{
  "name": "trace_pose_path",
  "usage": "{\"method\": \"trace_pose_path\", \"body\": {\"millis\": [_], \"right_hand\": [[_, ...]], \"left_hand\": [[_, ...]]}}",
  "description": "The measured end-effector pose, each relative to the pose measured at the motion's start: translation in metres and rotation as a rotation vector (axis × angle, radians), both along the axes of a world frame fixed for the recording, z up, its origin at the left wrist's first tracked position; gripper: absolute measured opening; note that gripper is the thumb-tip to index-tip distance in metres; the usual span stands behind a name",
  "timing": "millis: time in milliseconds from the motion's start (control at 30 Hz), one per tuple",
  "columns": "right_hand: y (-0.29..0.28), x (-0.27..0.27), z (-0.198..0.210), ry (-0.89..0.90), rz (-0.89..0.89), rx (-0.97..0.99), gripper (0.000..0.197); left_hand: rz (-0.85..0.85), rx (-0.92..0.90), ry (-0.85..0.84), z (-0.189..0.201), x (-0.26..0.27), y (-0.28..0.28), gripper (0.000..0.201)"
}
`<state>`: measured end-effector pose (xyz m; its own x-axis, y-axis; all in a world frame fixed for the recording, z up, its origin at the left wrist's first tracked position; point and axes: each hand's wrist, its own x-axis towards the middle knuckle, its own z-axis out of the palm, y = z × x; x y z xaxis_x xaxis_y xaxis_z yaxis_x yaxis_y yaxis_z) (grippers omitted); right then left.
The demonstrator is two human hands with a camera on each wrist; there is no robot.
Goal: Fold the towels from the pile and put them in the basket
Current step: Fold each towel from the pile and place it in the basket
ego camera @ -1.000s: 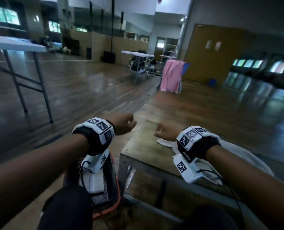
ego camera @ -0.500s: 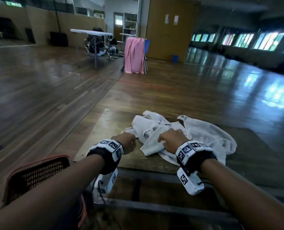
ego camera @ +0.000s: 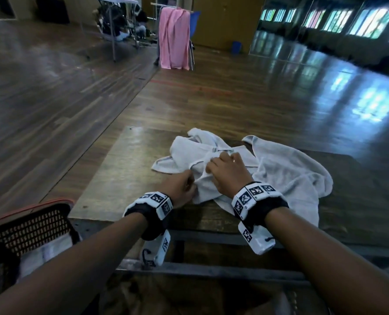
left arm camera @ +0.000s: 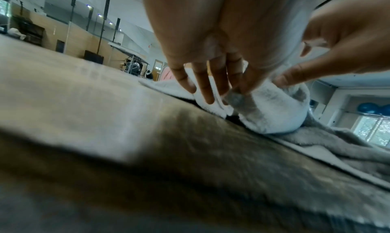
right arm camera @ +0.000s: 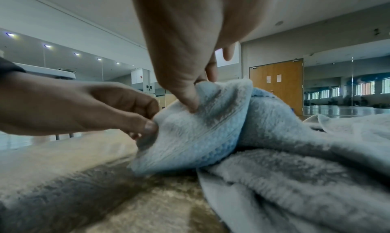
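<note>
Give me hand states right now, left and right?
Left hand: closed, pinching the edge of the white towel on the table.
Right hand: closed, pinching a fold of the same towel.

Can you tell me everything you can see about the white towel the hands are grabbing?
The towel is pale, fluffy terry cloth with a stitched hem, crumpled and unfolded on the wooden table. It lies partly over another rumpled towel. The left hand pinches its near edge and the right hand pinches a raised fold beside it, lifting that part slightly off the table.
</note>
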<state>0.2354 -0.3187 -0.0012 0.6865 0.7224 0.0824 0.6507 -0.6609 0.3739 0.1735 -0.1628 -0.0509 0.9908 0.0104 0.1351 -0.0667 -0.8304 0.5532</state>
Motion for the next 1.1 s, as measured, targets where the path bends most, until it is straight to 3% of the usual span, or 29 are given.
{"method": "trace_pose_path", "body": {"millis": [200,433,533,767,1000,1100], "right_hand": [[-0.036,-0.012,0.049,0.037,-0.084,-0.028,0.019],[-0.088,-0.030,0.132,0.041,-0.235,0.261,0.017],[-0.103,-0.043,0.183,-0.007,-0.210,0.393,0.007],[-0.130,-0.089,0.309,-0.250,-0.159,0.595,0.012],[-0.149,-0.134,0.418,-0.183,0.047,1.007,0.006],[-0.158,-0.147,0.455,-0.074,0.100,1.149,0.006]], "left_hand": [[-0.021,-0.062,-0.286,0.067,-0.030,0.020,0.010],[0.115,0.020,-0.560,0.172,-0.060,0.049,0.007],[0.135,0.018,-0.663,0.221,-0.074,0.059,0.005],[0.196,0.054,-0.880,0.327,-0.110,0.065,0.006],[0.246,0.159,-1.074,0.439,-0.159,0.052,0.018],[0.227,0.187,-1.102,0.480,-0.177,0.051,0.020]]}}
